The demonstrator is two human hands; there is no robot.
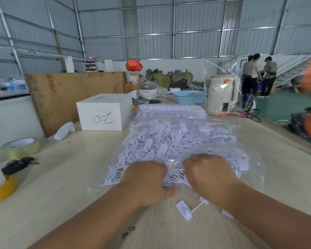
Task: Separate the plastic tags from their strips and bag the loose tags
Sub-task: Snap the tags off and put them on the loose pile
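Observation:
A clear plastic bag [183, 141] full of loose white plastic tags lies on the wooden table in front of me. My left hand [147, 182] and my right hand [208, 175] are both curled at its near end, side by side, gripping a bunch of white tags [176, 174] and crinkled bag film between them. A few loose tags [184, 209] lie on the table just below my hands. Behind the bag sits a stack of uncut tag strips [171, 110] in neat rows.
A white box [104, 114] stands at the back left, with a white handheld object [65, 131] beside it. Tape rolls [21, 146] and a black tool [16, 165] lie at the left. A blue basket [189, 97] and a cream appliance [221, 95] stand behind. People stand far right.

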